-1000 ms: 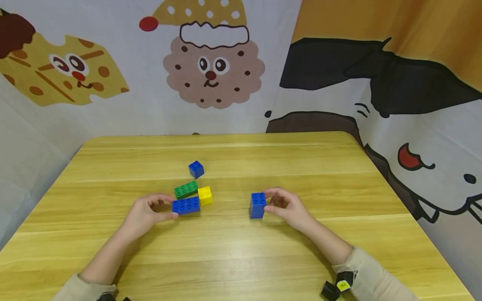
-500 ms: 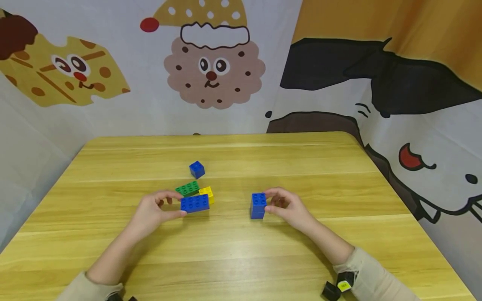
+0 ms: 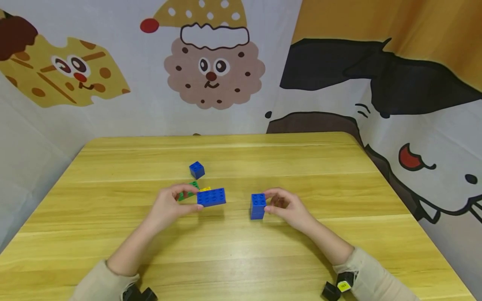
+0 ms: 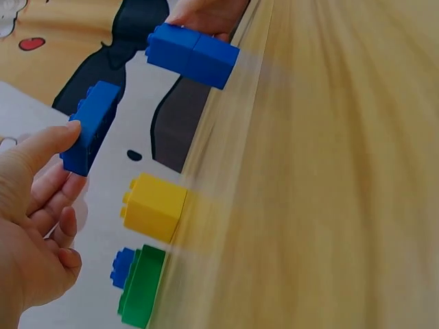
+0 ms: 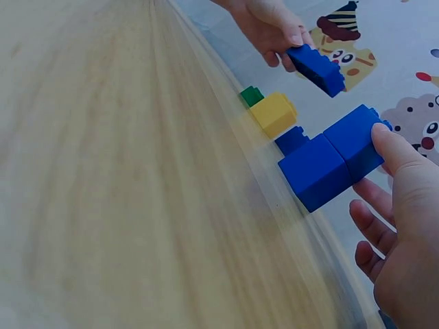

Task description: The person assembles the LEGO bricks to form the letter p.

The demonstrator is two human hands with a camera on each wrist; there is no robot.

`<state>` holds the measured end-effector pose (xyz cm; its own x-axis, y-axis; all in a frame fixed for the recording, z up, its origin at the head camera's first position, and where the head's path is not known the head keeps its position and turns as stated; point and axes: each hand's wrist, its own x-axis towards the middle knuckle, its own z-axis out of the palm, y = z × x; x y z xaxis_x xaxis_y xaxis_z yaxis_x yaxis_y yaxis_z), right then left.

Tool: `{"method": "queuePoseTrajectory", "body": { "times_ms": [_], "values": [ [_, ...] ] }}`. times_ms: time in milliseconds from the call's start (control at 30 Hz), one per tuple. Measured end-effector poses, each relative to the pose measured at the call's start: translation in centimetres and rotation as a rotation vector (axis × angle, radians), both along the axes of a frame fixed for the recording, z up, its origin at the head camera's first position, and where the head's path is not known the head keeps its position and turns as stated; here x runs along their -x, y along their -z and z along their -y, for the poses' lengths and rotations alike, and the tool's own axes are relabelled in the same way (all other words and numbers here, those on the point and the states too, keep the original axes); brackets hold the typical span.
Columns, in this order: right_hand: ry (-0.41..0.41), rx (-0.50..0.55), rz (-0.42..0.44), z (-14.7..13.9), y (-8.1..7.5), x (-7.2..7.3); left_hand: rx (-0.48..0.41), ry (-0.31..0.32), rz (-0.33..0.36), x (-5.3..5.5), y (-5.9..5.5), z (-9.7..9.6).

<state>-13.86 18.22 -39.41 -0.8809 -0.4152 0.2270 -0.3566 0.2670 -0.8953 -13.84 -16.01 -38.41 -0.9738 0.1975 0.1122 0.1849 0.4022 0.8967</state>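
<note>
My left hand (image 3: 165,207) pinches a long blue brick (image 3: 211,197) by its left end, between thumb and fingers. In the left wrist view that brick (image 4: 92,127) hangs above the table, apart from everything else. With thumb and fingertips, my right hand (image 3: 288,207) grips a stack of two blue bricks (image 3: 257,205) standing on the table; the seam between them shows on the stack (image 5: 333,159) in the right wrist view. Behind the raised brick, and partly covered by it and the left hand, lie a green brick (image 3: 194,184) and a yellow brick (image 3: 205,189).
A small blue brick (image 3: 197,170) sits farther back, behind the green one. All of it is on a wooden table (image 3: 241,259). A printed curtain (image 3: 214,121) hangs just past the table's back edge.
The left hand has lifted the long blue brick from beside the green and yellow bricks and carried it to the right, toward the stack. My right hand and the stack stay put.
</note>
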Motion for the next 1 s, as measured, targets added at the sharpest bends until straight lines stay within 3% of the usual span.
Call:
{"method": "queuePoseTrajectory", "body": {
  "times_ms": [533, 1000],
  "values": [
    [-0.006, 0.009, 0.005, 0.1, -0.1, 0.0, -0.066, 0.082, -0.018, 0.5, -0.8, -3.3],
    [-0.005, 0.005, 0.013, 0.1, -0.2, 0.0, -0.052, 0.115, -0.045, 0.9, -1.1, -5.9]
  ]
}}
